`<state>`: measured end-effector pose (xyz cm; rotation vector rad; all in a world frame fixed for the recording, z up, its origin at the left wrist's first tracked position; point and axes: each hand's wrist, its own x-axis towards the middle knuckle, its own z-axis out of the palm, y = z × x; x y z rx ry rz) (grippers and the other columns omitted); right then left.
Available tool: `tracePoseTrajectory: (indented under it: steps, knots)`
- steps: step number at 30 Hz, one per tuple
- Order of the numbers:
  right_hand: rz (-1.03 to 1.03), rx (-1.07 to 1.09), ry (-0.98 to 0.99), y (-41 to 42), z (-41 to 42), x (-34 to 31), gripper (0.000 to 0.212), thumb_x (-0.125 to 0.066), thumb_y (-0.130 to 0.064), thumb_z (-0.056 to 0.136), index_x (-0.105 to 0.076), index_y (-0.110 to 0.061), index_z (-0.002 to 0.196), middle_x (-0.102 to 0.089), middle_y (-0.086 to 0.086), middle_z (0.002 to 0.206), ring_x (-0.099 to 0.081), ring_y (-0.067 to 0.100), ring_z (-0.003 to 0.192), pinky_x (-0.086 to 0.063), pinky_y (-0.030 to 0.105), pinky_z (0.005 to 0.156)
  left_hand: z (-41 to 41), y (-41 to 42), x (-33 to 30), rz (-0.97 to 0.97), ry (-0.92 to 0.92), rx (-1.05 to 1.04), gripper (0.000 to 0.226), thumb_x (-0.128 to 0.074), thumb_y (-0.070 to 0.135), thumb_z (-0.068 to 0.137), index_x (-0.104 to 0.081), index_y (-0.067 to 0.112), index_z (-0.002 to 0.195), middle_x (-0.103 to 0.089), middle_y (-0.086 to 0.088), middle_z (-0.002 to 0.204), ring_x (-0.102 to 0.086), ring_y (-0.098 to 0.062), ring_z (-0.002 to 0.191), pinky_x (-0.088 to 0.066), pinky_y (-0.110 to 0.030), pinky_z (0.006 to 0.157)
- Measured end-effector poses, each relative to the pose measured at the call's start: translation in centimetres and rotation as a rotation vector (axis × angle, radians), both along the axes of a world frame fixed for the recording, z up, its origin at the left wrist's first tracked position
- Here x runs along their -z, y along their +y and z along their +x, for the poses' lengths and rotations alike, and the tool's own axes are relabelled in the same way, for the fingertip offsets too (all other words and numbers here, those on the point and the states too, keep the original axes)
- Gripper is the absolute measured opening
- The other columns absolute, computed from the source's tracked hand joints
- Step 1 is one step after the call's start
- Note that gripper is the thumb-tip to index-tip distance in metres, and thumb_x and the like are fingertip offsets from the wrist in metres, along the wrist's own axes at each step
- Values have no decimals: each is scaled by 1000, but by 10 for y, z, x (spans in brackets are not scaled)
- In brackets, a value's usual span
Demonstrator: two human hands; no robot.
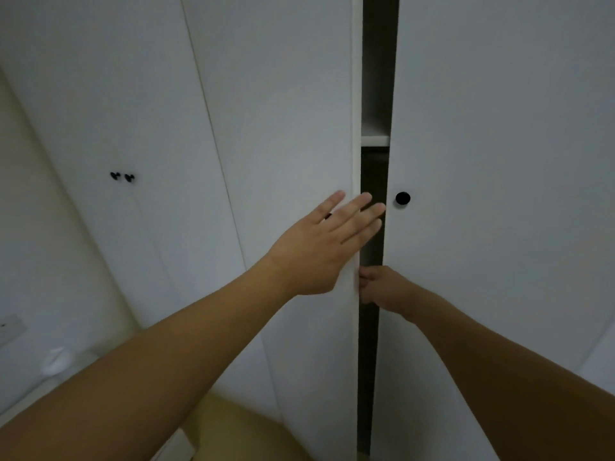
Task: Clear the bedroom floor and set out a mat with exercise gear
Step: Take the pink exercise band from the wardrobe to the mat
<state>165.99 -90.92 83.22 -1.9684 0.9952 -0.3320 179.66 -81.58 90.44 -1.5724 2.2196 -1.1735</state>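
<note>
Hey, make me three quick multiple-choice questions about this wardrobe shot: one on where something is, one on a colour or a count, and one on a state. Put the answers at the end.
1. Where is the right hand?
A. on the round knob
B. at the edge of the left door, in the gap
C. on the shelf

2. What colour is the round knob on the right door?
A. black
B. gold
C. white

3. How do the two near wardrobe doors stand?
A. fully shut
B. ajar, with a dark gap between them
C. taken off

Answers: 1 B, its fingers curl at the left door edge. 2 A, it is dark against the white door. 3 B, a shelf shows through the gap.
</note>
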Motion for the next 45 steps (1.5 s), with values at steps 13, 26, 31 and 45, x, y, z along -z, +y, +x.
tracePoseTrajectory:
  steps: [13, 26, 31, 45]
  knots:
    - [40, -213, -19, 77, 62, -9, 20, -77, -27, 79, -77, -10, 91, -74, 3, 85, -69, 12, 81, -55, 19, 79, 65, 94, 7, -9, -351, -121, 58, -18, 21, 93, -39, 6, 146, -35, -17, 153, -22, -35, 146, 6, -49, 116]
    - [-134, -525, 40, 156, 204, 30, 78, -65, -29, 91, -17, -22, 153, -24, 0, 158, -33, 17, 140, -26, 18, 106, 199, 198, 13, -189, -445, -422, 53, -37, 23, 97, -36, 8, 148, -28, -12, 157, -25, -31, 146, -3, -49, 120]
    - [-129, -632, 148, 165, 242, 33, 79, -59, -25, 94, -6, -25, 154, -18, 2, 159, -29, 20, 141, -25, 22, 110, 236, 219, 10, -170, -381, -595, 61, -51, 23, 95, -30, 13, 151, -30, -11, 157, -25, -30, 146, -5, -48, 120]
    - [-262, -129, 501, 7, 115, 13, 54, -49, -32, 97, -37, -3, 142, -40, 15, 147, -42, 30, 132, -36, 32, 103, 169, 84, 57, 179, 172, -629, 73, -37, 30, 95, -1, 7, 154, 1, -12, 163, 2, -29, 150, 8, -45, 120]
